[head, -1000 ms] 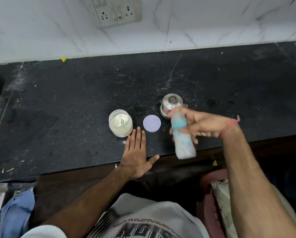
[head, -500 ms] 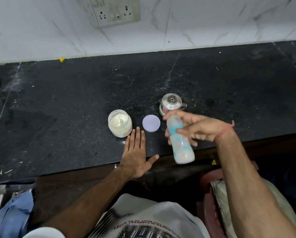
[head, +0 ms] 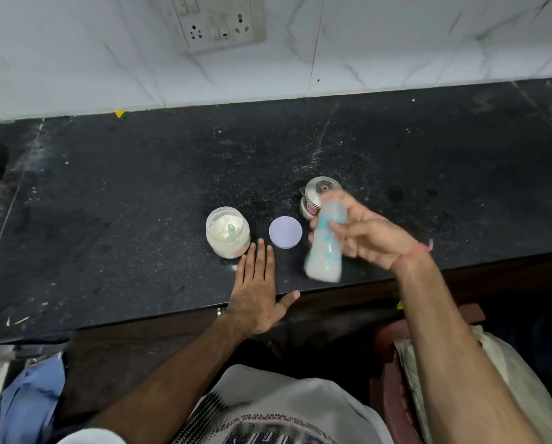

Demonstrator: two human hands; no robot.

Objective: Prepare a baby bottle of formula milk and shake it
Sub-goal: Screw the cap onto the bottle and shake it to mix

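Leftmost on the dark counter (head: 108, 219) stands the open formula jar (head: 227, 232), powder inside with a pale green scoop (head: 231, 230) sunk in it. Just in front of the jar, the left hand (head: 255, 296) lies flat and open on the counter edge, palm down, fingers spread, holding nothing; its fingertips come close beside the jar without clearly touching. Next comes the lilac lid (head: 285, 232), lying flat and apart from the jar. Behind and to the right sits a small steel vessel (head: 319, 195), partly hidden.

Farthest right, the right hand (head: 367, 238) is closed around the baby bottle (head: 326, 248), held in the air above the counter's front edge and tilted. The bottle is blurred, so whether its cap is seated cannot be told. It looks like light plastic, stiff enough to squeeze firmly, with milky liquid inside that will slosh and shift the weight. The smooth wall may be slippery if wet; a full wrap around the upper body, as here, seems the safest hold for shaking.
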